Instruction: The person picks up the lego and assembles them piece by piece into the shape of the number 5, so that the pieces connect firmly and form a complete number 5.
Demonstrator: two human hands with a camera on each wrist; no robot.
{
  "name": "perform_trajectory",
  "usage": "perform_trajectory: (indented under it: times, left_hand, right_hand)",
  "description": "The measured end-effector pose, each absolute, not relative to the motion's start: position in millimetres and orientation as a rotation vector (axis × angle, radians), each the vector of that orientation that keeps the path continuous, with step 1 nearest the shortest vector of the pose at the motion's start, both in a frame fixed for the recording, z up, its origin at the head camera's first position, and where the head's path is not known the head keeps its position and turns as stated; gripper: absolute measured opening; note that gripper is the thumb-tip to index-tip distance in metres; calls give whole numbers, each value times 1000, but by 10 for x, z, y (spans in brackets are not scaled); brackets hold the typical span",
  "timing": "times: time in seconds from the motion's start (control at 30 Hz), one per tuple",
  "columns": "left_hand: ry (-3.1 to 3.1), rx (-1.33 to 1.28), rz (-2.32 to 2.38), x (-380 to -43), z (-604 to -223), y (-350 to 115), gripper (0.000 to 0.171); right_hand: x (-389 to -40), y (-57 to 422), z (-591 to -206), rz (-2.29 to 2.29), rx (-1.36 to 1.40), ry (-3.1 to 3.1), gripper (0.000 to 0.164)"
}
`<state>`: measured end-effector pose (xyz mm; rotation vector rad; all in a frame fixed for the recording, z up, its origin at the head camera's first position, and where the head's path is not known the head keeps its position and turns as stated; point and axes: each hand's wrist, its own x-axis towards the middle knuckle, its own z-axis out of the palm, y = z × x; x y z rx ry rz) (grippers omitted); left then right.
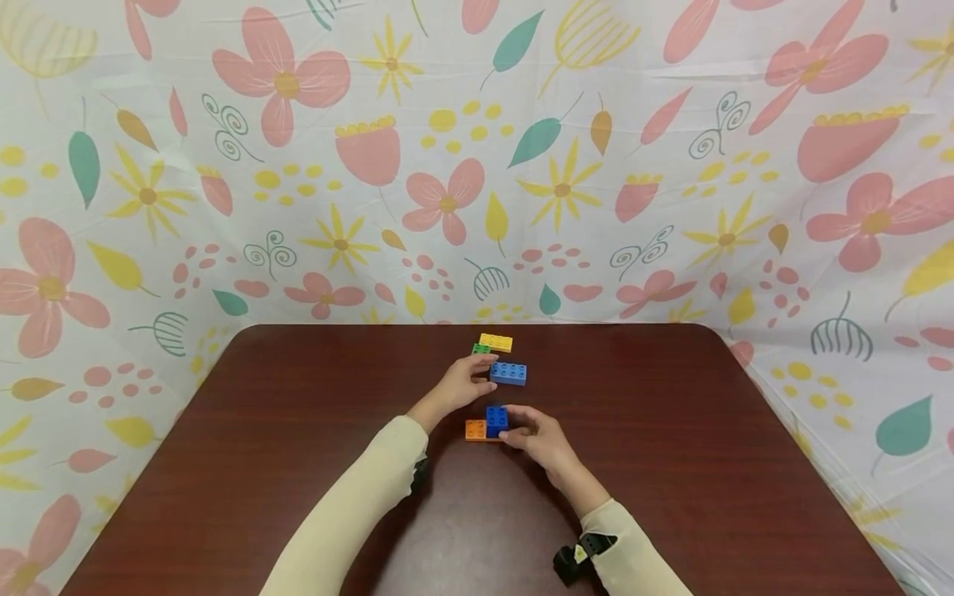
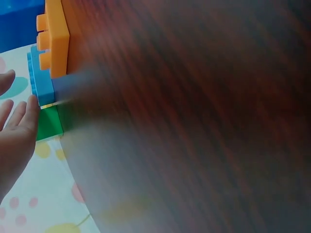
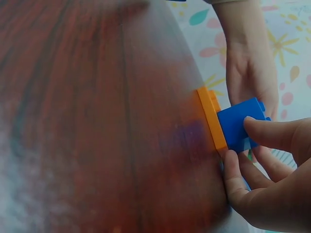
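Observation:
My right hand (image 1: pixel 547 443) pinches a dark blue brick (image 1: pixel 497 420) between thumb and fingers. That brick stands on the right part of a flat orange brick (image 1: pixel 475 430), which lies on the table; the right wrist view shows the dark blue brick (image 3: pixel 235 125) against the orange one's studded side. Farther back, my left hand (image 1: pixel 462 382) is beside the left end of a lighter blue brick (image 1: pixel 509 374). Its fingers look extended in the left wrist view, near that brick (image 2: pixel 43 85) and a green brick (image 2: pixel 50 122). Whether they touch either is unclear.
Behind the left hand, the green brick (image 1: pixel 481 348) is partly hidden by the fingers. A yellow brick (image 1: pixel 496 342) lies near the far edge of the dark wooden table (image 1: pixel 633 397). A flower-patterned cloth (image 1: pixel 447 124) hangs behind the table and along its sides.

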<state>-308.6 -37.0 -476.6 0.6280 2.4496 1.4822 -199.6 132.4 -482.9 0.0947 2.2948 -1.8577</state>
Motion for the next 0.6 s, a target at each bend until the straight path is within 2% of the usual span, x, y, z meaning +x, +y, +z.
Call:
perform_trajectory:
  times: [0.6]
  left_hand:
    - [2515,586,1377,-3151,-4807,-240,50]
  right_hand:
    - [-1979,1327,-4797,-1877,74,2275,45]
